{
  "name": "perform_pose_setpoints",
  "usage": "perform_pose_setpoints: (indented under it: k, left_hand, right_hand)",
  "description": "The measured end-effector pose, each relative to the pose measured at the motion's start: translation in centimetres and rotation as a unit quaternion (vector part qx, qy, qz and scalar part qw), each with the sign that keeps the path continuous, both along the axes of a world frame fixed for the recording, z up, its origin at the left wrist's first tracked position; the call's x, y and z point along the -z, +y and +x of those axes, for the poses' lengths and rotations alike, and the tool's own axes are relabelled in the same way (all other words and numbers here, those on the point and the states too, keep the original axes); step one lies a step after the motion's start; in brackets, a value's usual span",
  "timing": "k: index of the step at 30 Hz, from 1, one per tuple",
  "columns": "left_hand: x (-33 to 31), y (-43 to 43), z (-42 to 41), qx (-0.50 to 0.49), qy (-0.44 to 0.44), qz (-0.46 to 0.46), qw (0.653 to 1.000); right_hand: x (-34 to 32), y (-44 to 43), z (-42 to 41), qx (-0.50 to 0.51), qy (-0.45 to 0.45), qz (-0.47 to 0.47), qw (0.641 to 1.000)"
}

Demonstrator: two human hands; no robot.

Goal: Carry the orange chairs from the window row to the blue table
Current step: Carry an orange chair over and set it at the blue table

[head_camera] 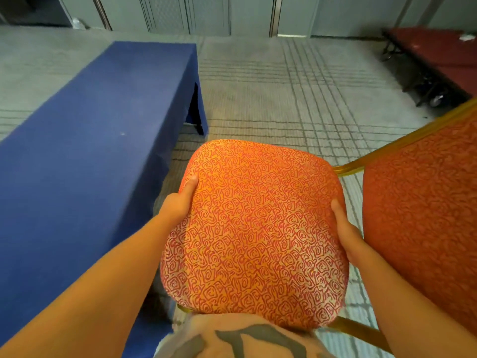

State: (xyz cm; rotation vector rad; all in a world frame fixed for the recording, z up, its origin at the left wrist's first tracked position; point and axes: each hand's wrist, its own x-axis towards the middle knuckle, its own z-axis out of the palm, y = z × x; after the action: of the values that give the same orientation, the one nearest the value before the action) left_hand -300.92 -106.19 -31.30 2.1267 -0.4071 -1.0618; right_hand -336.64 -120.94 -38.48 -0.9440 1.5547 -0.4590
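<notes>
While both hands carry it, the orange chair (255, 228) sits in the middle of my view, its patterned seat cushion facing up at the camera and clear of the floor. I record the left hand (179, 200) clamped on the cushion's left edge, thumb (191, 184) laid over the top surface. The right hand (347, 229) grips the opposite edge in the same way, thumb (336, 210) lying along the rim. The fingers of both hands are under the cushion and out of sight. The near edge of the seat is against the person's pale printed shirt (232, 339).

Just right of the seat stands an orange padded backrest (423, 223) edged by a gold metal frame (402, 143). A frame bar meets the seat's far right corner. I cannot tell for certain whether this back belongs to the carried chair or to a second one.

To the left, the blue table (90, 151) runs away from the camera under a blue cloth. The chair is beside the table's long right edge, near but not touching it. A grey carpet (296, 99) with dark grid lines lies beneath. At the far right edge of the carpet I note a red-topped wheeled trolley (444, 55). Grey wall panels (206, 14) close the far side.
</notes>
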Motion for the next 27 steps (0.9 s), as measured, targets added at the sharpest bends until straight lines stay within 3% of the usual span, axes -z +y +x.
perform_pose_setpoints:
  k: [13, 27]
  left_hand:
    - [2.6, -24.9, 11.5, -0.068, 0.060, 0.016, 0.996]
    - [3.9, -52.3, 28.9, -0.046, -0.003, 0.021, 0.999]
  right_hand:
    - [-0.1, -29.7, 14.1, -0.085, 0.074, -0.003, 0.994]
    - [3.9, -56.0, 30.3, -0.061, 0.036, 0.036, 0.997]
